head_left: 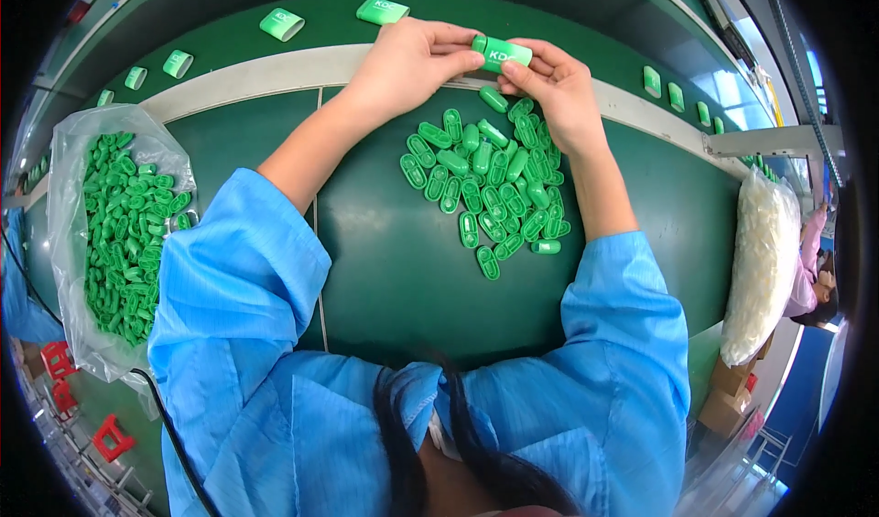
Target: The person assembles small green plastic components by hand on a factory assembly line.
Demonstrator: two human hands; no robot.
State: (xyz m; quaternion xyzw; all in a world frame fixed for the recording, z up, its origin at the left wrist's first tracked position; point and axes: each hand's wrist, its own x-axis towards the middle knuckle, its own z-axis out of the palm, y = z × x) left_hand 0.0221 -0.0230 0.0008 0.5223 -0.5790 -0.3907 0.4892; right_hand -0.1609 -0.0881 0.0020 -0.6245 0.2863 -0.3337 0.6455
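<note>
My left hand point(407, 64) and my right hand point(560, 87) meet over the far edge of the table, around one light green flattened-oval casing point(509, 54). The right fingers and thumb grip the casing's body. At its left end sits a darker green cap point(479, 44), pinched by the left thumb and fingertips. Whether the cap is fully seated I cannot tell. Just below my hands lies a loose pile of green oval caps point(499, 174), some with the hollow side up, others with the smooth side up.
Beyond the pale rail point(265, 76) is a green belt point(233, 45) carrying spaced green casings point(281, 24). A clear plastic bag point(69, 178) full of green caps stands at left. To the right are a bag of whitish pieces point(762, 261) and another person point(810, 261). Red stools point(112, 437) stand lower left.
</note>
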